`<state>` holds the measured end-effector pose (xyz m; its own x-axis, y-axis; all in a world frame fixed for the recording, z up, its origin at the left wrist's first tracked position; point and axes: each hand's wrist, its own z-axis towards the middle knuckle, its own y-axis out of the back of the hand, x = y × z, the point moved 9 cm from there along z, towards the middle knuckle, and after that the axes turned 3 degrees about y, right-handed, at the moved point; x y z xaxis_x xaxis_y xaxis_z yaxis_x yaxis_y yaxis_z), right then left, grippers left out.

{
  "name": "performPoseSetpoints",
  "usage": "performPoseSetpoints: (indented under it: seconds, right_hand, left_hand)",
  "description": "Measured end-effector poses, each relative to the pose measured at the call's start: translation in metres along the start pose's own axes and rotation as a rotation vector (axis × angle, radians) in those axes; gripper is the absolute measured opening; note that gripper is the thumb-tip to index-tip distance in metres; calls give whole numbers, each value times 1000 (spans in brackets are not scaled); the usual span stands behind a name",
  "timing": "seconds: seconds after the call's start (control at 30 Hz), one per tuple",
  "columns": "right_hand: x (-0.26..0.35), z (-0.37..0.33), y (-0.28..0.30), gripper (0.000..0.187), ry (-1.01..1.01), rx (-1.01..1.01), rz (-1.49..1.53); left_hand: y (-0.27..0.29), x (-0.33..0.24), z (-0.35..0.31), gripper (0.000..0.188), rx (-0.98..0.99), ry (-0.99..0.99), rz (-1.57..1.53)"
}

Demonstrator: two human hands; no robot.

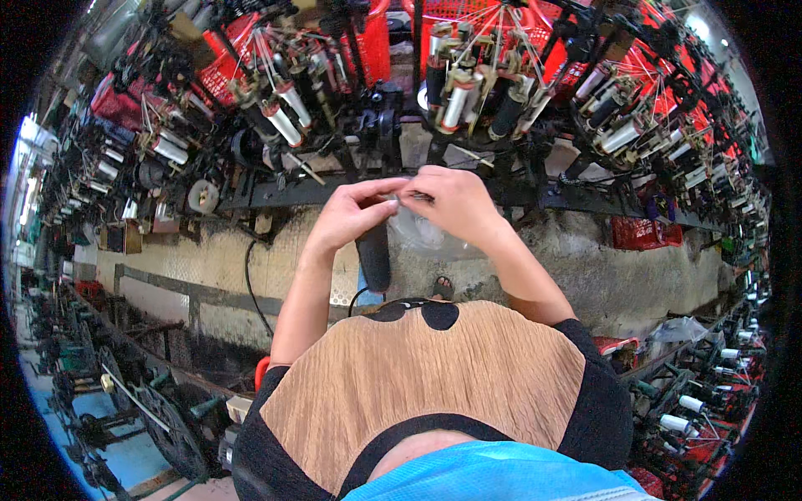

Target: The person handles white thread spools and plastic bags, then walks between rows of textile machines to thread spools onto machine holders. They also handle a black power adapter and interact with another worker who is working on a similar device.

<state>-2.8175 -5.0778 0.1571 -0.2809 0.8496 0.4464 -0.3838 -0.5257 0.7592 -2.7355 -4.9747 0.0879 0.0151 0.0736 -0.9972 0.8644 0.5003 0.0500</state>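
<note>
Nearest: brown/black shirt (434, 359). Beyond it, L hand (347, 219) & R hand (458, 200) meet fingertip to fingertip, thumbs & fingers bent in, gap v. small; can't tell if anything's pinched btwn them. Clear plastic (428, 238) shows just below R fingers, contact unclear. Farther: dark rail (284, 194), then machines w/ white spools (455, 104).

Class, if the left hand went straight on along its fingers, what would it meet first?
The left hand would probably meet the right hand first: they look touching or nearly so, though depth is unclear.
</note>
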Motion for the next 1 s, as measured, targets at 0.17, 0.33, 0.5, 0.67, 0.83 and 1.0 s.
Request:
performPoseSetpoints:
  seconds: [0.17, 0.33, 0.5, 0.67, 0.83, 1.0]
  right_hand:
    - [-127, -53, 27, 12, -309, -50, 382]
    - [-330, -162, 76, 30, -908, -819, 231]
    - [-445, -185, 15, 115, -1168, -475, 110]
    - [-449, -184, 1, 123, -1167, -611, -33]
    - [-428, -178, 15, 112, -1119, -708, -98]
    - [-421, -177, 18, 105, -1144, -684, -87]
  left_hand:
    - [-13, 3, 43, 25, -145, 87, 511]
    - [15, 16, 51, 22, -376, 154, 430]
    - [20, 9, 55, 11, -355, 62, 129]
    - [20, 6, 50, 12, -370, 104, 85]
    - [20, 3, 56, 13, -416, 11, 217]
    - [18, 0, 67, 20, -484, -68, 283]
